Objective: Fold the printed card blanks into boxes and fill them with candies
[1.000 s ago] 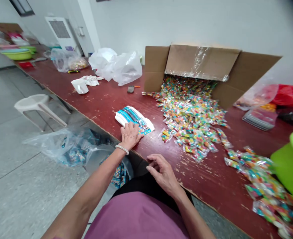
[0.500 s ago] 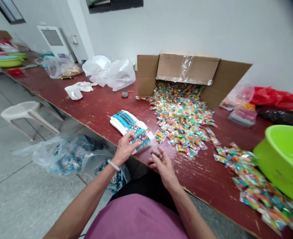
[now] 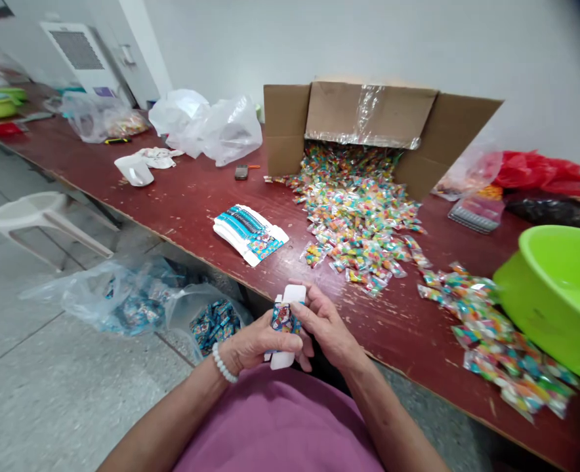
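Between my two hands is a small printed carton (image 3: 283, 319) with white flaps sticking out at its top and bottom. My left hand (image 3: 263, 339) grips its near left side, thumb across the front; a beaded bracelet circles that wrist. Closed on the carton's right side is my right hand (image 3: 327, 322), its thumb near the upper flap. A stack of flat blue and white cartons (image 3: 250, 233) lies on the table just beyond. To its right spreads a heap of small clear packets of colourful candy (image 3: 353, 223), spilling from an open cardboard box (image 3: 369, 115).
A green basin (image 3: 540, 288) stands at the right beside more candy packets (image 3: 497, 341). Plastic bags (image 3: 206, 124) lie along the wall. Below the table's left edge are clear bags of filled blue packs (image 3: 216, 324) and a white stool (image 3: 48, 213).
My left hand has lifted a carton off the stack and brought it toward my body. My right hand has come in and taken hold of it too. The carton's flaps now show.
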Motion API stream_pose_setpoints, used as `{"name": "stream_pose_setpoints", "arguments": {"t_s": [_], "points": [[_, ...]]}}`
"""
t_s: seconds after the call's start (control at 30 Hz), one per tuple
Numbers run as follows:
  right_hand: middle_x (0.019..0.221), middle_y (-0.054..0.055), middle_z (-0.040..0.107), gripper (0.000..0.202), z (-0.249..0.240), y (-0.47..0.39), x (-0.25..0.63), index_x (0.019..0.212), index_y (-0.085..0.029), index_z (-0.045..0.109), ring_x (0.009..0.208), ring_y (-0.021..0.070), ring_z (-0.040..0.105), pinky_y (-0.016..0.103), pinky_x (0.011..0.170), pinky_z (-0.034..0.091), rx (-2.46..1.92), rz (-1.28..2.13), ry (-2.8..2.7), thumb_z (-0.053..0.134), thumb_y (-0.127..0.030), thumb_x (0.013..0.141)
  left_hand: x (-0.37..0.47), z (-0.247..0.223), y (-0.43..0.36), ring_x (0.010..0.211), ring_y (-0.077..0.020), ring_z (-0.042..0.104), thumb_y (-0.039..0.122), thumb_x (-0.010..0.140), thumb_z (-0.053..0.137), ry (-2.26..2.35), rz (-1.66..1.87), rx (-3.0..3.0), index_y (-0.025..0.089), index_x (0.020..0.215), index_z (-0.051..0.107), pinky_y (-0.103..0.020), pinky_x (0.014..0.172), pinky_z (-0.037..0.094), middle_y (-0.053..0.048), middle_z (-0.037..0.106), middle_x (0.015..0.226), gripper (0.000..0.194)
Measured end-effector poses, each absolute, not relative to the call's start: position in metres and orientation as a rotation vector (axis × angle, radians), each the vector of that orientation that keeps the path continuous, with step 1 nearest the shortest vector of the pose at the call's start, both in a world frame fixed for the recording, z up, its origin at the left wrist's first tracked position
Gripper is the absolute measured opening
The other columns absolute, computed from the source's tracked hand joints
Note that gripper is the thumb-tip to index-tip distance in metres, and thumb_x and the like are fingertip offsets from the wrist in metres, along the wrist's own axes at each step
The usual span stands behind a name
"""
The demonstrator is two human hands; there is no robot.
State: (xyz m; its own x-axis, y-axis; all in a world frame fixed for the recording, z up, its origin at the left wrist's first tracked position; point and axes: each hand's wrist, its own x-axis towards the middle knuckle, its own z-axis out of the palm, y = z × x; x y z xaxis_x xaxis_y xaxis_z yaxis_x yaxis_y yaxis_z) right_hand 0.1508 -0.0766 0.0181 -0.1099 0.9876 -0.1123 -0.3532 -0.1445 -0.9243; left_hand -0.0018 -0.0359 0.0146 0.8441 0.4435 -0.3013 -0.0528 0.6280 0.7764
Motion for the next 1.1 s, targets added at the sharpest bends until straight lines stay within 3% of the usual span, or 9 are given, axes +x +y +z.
{"name": "stream_pose_setpoints", "arguments": {"t_s": [0.1, 0.2, 0.27, 0.37, 0.47, 0.53, 0.73, 0.87, 1.1], "points": [[0.102, 0.001, 0.068, 0.053, 0.020, -0.077, 0.150, 0.130, -0.027, 0.051, 0.046, 0.0068, 0.052, 0.019, 0.039, 0.041, -1.004, 1.505, -0.915, 0.069, -0.047, 0.085, 0.002, 0.014, -0.038, 0.066, -0.0191, 0.068, 0.033, 0.064, 0.086, 0.608, 0.410, 0.958, 0.011, 0.087, 0.073, -0.029, 0.067, 0.054, -0.008, 0.073, 0.074, 0.034], [0.109, 0.006, 0.069, 0.052, 0.021, -0.076, 0.150, 0.127, -0.024, 0.055, 0.078, 0.0175, 0.068, 0.026, 0.060, 0.055, -0.992, 1.482, -0.963, 0.071, -0.046, 0.083, 0.003, 0.016, -0.037, 0.066, -0.0197, 0.068, 0.032, 0.069, 0.083, 0.687, 0.455, 1.041, 0.011, 0.091, 0.071, -0.033, 0.071, 0.055, -0.007, 0.072, 0.073, 0.033], [0.110, 0.008, 0.069, 0.050, 0.020, -0.076, 0.150, 0.127, -0.023, 0.054, 0.093, 0.0219, 0.068, 0.033, 0.076, 0.057, -1.004, 1.396, -1.013, 0.070, -0.042, 0.084, 0.003, 0.018, -0.036, 0.071, -0.0190, 0.068, 0.030, 0.067, 0.085, 0.695, 0.463, 1.047, 0.012, 0.093, 0.071, -0.032, 0.074, 0.054, -0.007, 0.073, 0.078, 0.035], [0.111, 0.008, 0.067, 0.039, 0.020, -0.077, 0.153, 0.122, -0.024, 0.057, 0.100, 0.0232, 0.065, 0.038, 0.086, 0.054, -1.203, 0.943, -1.145, 0.067, -0.032, 0.085, -0.001, 0.021, -0.034, 0.075, -0.0186, 0.068, 0.032, 0.064, 0.086, 0.624, 0.418, 1.001, 0.014, 0.095, 0.071, -0.030, 0.074, 0.053, -0.006, 0.073, 0.082, 0.038], [0.106, 0.007, 0.065, 0.018, 0.026, -0.080, 0.158, 0.104, -0.025, 0.065, 0.100, 0.0235, 0.061, 0.039, 0.087, 0.051, -1.315, 0.484, -1.405, 0.063, -0.022, 0.087, -0.004, 0.022, -0.032, 0.069, -0.0182, 0.066, 0.033, 0.065, 0.083, 0.591, 0.322, 1.045, 0.013, 0.086, 0.072, -0.029, 0.068, 0.051, -0.006, 0.072, 0.075, 0.031], [0.104, 0.007, 0.065, 0.016, 0.031, -0.082, 0.162, 0.102, -0.024, 0.066, 0.098, 0.0230, 0.060, 0.038, 0.086, 0.050, -1.268, 0.421, -1.603, 0.061, -0.018, 0.088, -0.005, 0.021, -0.031, 0.068, -0.0170, 0.063, 0.028, 0.066, 0.081, 0.595, 0.271, 1.125, 0.013, 0.085, 0.072, -0.027, 0.067, 0.050, -0.005, 0.071, 0.072, 0.026], [0.095, 0.004, 0.065, 0.010, 0.046, -0.083, 0.170, 0.093, -0.023, 0.063, 0.085, 0.0184, 0.061, 0.030, 0.075, 0.049, -1.258, 0.582, -1.826, 0.063, -0.015, 0.087, -0.006, 0.018, -0.028, 0.064, -0.0130, 0.056, 0.027, 0.069, 0.077, 0.634, 0.193, 1.276, 0.014, 0.079, 0.071, -0.022, 0.060, 0.044, 0.000, 0.065, 0.067, 0.018], [0.081, -0.002, 0.065, 0.010, 0.050, -0.085, 0.180, 0.091, -0.023, 0.059, 0.068, 0.0135, 0.058, 0.025, 0.063, 0.043, -1.262, 0.823, -1.866, 0.063, -0.015, 0.087, -0.003, 0.025, -0.029, 0.062, -0.0112, 0.054, 0.035, 0.066, 0.080, 0.594, 0.222, 1.184, 0.016, 0.090, 0.069, -0.023, 0.060, 0.047, 0.002, 0.063, 0.073, 0.033], [0.081, -0.002, 0.065, 0.017, 0.036, -0.080, 0.182, 0.096, -0.023, 0.059, 0.066, 0.0136, 0.057, 0.025, 0.062, 0.046, -1.248, 0.936, -1.673, 0.070, -0.025, 0.084, 0.005, 0.027, -0.040, 0.047, -0.0126, 0.060, 0.036, 0.069, 0.078, 0.711, 0.192, 1.162, 0.014, 0.066, 0.063, -0.022, 0.047, 0.046, 0.000, 0.063, 0.059, 0.027]]}}
